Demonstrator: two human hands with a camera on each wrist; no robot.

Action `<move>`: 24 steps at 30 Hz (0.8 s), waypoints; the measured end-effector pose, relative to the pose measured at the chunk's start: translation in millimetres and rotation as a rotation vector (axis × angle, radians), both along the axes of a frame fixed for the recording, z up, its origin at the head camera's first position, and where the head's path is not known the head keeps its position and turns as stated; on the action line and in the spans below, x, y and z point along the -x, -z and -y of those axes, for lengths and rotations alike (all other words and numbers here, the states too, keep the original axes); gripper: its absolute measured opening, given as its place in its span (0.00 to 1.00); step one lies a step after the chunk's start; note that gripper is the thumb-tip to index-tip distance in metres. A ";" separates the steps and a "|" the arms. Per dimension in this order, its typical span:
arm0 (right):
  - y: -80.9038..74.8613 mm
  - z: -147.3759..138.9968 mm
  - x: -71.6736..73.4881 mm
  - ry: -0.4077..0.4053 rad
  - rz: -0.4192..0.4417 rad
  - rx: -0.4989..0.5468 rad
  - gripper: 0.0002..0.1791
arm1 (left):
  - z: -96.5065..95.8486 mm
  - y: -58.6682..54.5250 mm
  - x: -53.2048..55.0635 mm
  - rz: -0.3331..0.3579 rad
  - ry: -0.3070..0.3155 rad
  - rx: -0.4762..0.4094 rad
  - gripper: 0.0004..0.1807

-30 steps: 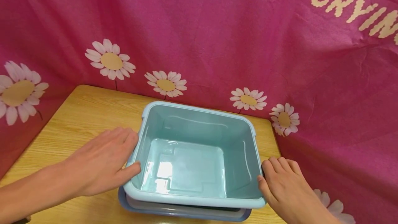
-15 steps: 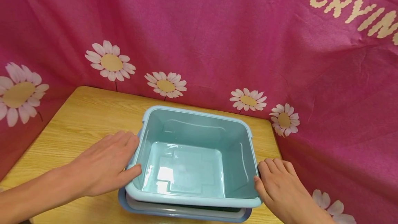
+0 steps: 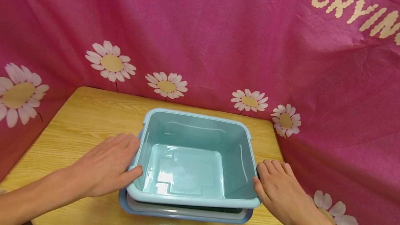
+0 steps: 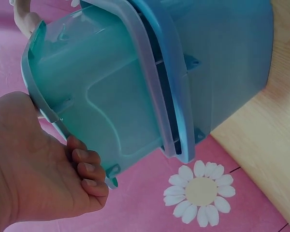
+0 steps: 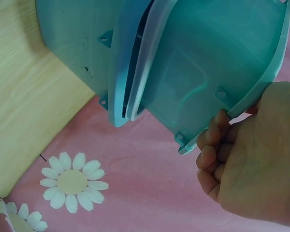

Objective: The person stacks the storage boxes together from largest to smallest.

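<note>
A light teal plastic bin faces upward in the head view, its inside bare and shiny. My left hand grips the left rim, thumb over the edge and fingers curled beneath the lip. On the opposite side, my right hand holds the right rim the same way. Below stands a blue bin on the table, with a whitish rim just above its own rim. The teal bin's walls rise well above these rims in both wrist views; its underside is hidden.
A wood-grain table carries the bins, and its back edge meets a pink cloth printed with daisies. More cloth hangs along the left and right sides. Yellowish letters show at the upper right.
The teal bin has shifted slightly left and toward me, its far rim lower in view. My right hand has moved left with it; my left hand has hardly moved.
</note>
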State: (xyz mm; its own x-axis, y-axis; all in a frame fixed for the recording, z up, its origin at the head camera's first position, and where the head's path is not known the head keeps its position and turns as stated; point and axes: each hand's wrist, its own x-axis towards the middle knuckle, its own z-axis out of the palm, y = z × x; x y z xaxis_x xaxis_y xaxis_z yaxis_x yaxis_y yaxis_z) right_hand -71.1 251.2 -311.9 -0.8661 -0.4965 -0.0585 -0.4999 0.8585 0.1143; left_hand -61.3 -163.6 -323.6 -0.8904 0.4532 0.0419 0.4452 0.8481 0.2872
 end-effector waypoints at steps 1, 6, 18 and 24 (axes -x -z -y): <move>0.5 0.1 0.3 0.004 0.004 -0.001 0.10 | 0.0 0.6 0.0 0.001 -0.001 -0.001 0.16; 3.2 -0.3 0.3 0.008 0.015 0.004 0.10 | 0.2 3.5 0.0 0.005 -0.003 -0.010 0.16; 8.7 -0.5 0.0 -0.002 0.008 0.024 0.09 | 0.1 9.5 -0.5 0.009 -0.004 -0.026 0.16; 13.3 -1.0 0.4 -0.007 0.017 0.032 0.08 | 0.0 12.9 -0.9 0.006 -0.004 -0.037 0.15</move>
State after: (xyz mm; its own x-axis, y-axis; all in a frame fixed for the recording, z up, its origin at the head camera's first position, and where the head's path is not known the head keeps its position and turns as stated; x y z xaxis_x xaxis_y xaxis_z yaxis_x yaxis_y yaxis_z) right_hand -71.5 252.1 -325.2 -0.8614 -0.5047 -0.0570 -0.5078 0.8579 0.0779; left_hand -60.4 -163.6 -336.4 -0.8926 0.4476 0.0535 0.4398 0.8387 0.3212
